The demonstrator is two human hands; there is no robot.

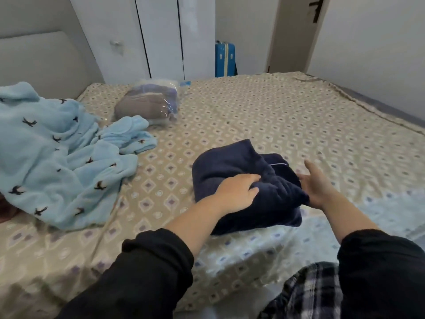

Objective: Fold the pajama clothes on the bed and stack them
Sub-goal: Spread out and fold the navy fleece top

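A folded navy blue pajama bundle point(232, 162) lies on the bed point(299, 125) near its front edge. My left hand point(236, 193) rests on top of it, fingers curled into the fabric. My right hand point(316, 184) presses against its right side with the thumb raised and the palm touching the cloth. An unfolded light blue fleece pajama point(57, 155) with small dark bird prints lies spread in a heap at the left of the bed.
A clear plastic bag of grey and lilac clothes point(147, 103) sits at the back left by the headboard point(34, 61). White wardrobe doors point(158, 35), a blue suitcase point(225, 59) and a door point(296, 33) stand behind the bed.
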